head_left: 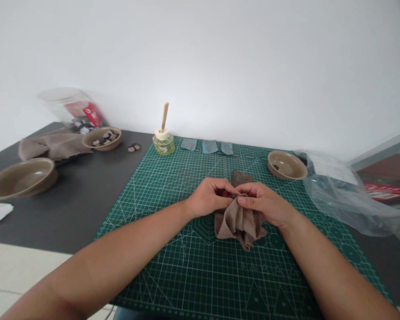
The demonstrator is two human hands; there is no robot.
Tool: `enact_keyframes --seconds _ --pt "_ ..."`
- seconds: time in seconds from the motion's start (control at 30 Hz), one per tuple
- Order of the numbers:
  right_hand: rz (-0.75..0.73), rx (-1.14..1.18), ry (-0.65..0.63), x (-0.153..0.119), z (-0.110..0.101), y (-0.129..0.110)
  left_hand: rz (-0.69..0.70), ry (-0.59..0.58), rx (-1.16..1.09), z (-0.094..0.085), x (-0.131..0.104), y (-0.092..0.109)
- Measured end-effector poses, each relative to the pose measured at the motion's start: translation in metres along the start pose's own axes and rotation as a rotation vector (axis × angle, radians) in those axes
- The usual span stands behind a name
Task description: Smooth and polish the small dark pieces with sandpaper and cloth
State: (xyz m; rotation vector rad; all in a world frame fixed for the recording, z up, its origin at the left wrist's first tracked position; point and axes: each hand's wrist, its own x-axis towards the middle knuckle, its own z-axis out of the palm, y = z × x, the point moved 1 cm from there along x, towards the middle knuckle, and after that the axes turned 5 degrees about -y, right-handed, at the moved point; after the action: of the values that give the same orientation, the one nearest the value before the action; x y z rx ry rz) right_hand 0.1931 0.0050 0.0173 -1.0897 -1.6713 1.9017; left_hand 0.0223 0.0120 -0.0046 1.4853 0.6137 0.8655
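A bunched brown cloth (242, 222) hangs in folds between my hands, low over the green cutting mat (200, 275). My right hand (265, 202) pinches its upper edge between thumb and fingers. From the other side, my left hand (211, 195) is closed with its fingertips at the same upper edge. A bit of something dark reddish shows between the left fingers, too small to name. Just beyond the fingertips lies a flat dark brown square piece (242, 178), partly hidden by the hands.
A reed diffuser (164, 141) stands at the mat's back left, beside blue-grey packets (209, 146). A small bowl (287, 165) and clear plastic bag (340, 191) are right. Left are a large bowl (23, 178), a bowl of pieces (102, 138) and another brown cloth (55, 144).
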Motion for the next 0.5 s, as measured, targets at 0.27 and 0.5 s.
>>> enact_keyframes --seconds 0.27,0.5 --pt "-0.027 -0.533 0.100 0.0037 0.0021 -0.0055 0.036 -0.009 0.327 0.0010 -0.0001 -0.0010" --pt "-0.014 -0.563 0.087 0.0038 0.0029 -0.0070 0.071 -0.024 0.442 0.0034 -0.0007 0.0037"
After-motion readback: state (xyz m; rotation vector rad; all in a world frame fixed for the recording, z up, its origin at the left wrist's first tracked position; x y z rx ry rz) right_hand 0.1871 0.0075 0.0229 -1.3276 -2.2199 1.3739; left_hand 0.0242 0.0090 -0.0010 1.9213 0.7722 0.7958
